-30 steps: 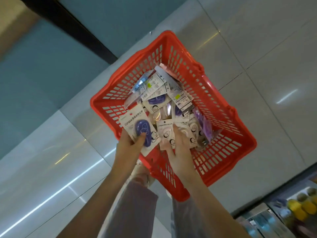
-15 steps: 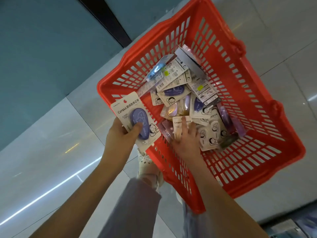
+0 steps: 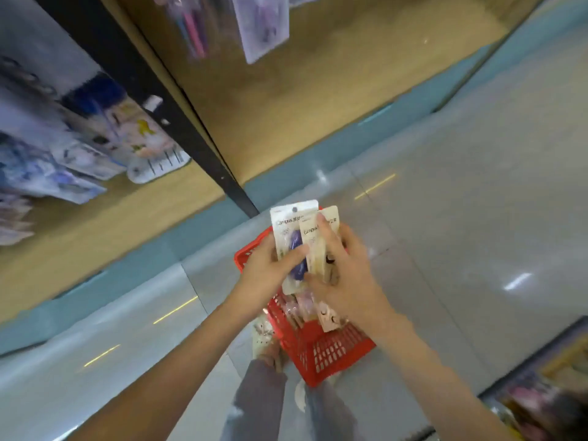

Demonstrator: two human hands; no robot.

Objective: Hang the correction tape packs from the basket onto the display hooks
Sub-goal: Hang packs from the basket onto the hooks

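Note:
The red basket point(image 3: 331, 351) stands on the floor below my hands, with more correction tape packs point(image 3: 327, 316) showing inside it. My left hand point(image 3: 264, 275) holds a white pack with a purple tape point(image 3: 291, 224), thumb across its front. My right hand point(image 3: 346, 278) pinches a cream pack point(image 3: 326, 218) that overlaps the white one. Both packs are upright, above the basket. No bare display hook is plainly visible; the picture is blurred.
A wooden display board point(image 3: 302, 90) rises ahead, with hanging goods at its top point(image 3: 261, 23). A black post point(image 3: 165, 122) divides it from a left panel full of hanging packs point(image 3: 79, 148). A shelf point(image 3: 547, 386) sits at the lower right. My legs and shoe point(image 3: 264, 342) stand beside the basket.
My right hand has taken a cream pack out of the basket. Both hands rose and came together above it. The view swung up from the basket to the display board.

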